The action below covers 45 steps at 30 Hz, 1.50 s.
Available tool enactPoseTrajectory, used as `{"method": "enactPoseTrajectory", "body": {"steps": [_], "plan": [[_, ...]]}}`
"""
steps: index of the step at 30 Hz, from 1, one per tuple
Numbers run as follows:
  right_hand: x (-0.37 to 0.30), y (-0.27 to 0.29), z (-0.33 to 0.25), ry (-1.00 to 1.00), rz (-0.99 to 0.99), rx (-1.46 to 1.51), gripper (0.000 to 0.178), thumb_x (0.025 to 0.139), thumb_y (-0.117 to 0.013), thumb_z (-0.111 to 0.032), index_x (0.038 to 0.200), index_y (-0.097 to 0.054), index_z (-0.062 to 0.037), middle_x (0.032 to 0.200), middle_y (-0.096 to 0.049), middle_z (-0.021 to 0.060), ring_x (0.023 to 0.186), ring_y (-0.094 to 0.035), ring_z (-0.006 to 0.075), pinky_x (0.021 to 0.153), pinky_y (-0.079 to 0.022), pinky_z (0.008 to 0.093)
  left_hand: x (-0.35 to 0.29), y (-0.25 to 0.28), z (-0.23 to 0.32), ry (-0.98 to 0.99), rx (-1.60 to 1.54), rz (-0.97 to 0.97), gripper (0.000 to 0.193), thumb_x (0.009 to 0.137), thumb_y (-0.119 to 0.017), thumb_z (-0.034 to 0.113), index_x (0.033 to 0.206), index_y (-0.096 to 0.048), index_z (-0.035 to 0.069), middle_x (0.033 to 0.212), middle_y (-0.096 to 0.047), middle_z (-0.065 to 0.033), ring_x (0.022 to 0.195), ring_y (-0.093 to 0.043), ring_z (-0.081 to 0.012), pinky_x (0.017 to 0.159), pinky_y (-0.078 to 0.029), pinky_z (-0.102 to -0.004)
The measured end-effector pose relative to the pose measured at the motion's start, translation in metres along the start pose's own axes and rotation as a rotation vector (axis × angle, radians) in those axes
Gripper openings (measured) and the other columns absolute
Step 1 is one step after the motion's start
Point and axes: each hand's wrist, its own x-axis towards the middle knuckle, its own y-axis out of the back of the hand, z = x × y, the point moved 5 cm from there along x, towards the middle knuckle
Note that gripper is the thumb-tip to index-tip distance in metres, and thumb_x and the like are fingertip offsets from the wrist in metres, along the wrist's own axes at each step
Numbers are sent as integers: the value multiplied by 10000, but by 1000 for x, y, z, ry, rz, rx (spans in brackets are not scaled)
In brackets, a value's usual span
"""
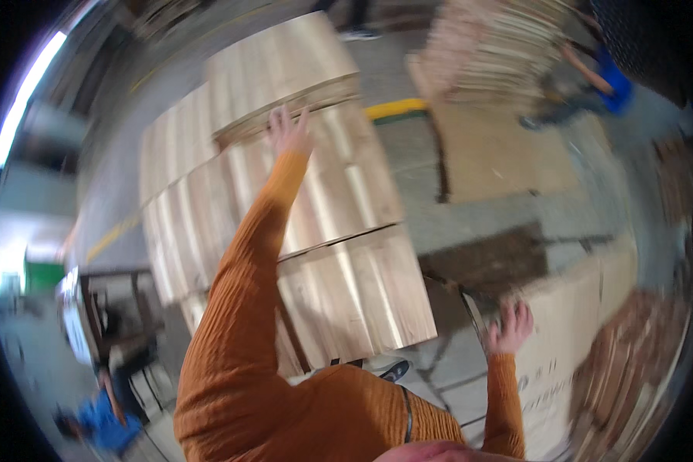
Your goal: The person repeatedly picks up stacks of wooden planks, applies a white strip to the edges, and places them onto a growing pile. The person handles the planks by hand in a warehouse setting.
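My left hand (290, 132) reaches far forward, its fingers spread against the near edge of an upper stack of pale wooden boards (281, 65). Beneath it lies a wide layer of similar wooden panels (331, 173), and a nearer wooden panel (354, 292) extends toward my body. My right hand (510, 327) is out to the right, fingers apart, by the edge of a large cardboard box (566, 308). Whether it touches the box is unclear because of blur. Neither hand appears to hold anything.
Brown wooden strips (631, 377) are piled at the right. A tall stack of boards (500, 50) stands at the far right beside a person in blue (612, 81). Another person in blue (108, 423) is at the lower left near a machine or cart (92, 316).
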Motion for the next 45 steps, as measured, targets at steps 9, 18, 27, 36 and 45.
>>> {"method": "enactPoseTrajectory", "body": {"steps": [9,18,27,36,45], "plan": [[-10,19,17,-141,15,131,550,663,-622,-223,1199,-519,-156,1271,-456,124,1205,-387,339,1003,-297,502,-211,19,228,-452,-448,-469,618,756,-638,357,1320,-429,216,1451,-231,-138,1312,-202,-393,1036,-198,-543],[-134,111,142,-570,582,554,438,758,-563,-83,1192,-512,-52,1209,-514,145,1130,-483,276,955,-391,372,-258,126,397,-820,-905,-486,539,808,-610,346,1266,-477,95,1384,-342,-181,1251,-321,-387,1014,-270,-488],[-334,335,412,-895,1761,1161,365,859,-519,-233,1182,-444,-82,1079,-482,79,924,-493,207,708,-494,406,-373,281,665,-333,-1439,-1491,877,780,-419,683,1439,-117,189,1448,-205,-156,1223,-367,-382,884,-385,-568],[-350,368,504,-753,1597,1914,638,762,-588,-411,1207,-353,-18,1203,-372,160,1146,-374,326,984,-311,525,-444,400,895,-270,-1428,-1594,899,710,-507,690,1391,-233,172,1400,-251,-175,1177,-393,-419,925,-308,-604],[-368,365,467,-635,1524,2064,675,806,-470,-516,1186,-373,34,1155,-397,174,1102,-394,311,988,-315,478,-437,389,857,-289,-1364,-1433,605,730,-580,524,1222,-440,201,1192,-495,-55,1055,-490,-264,815,-382,-470]]}}
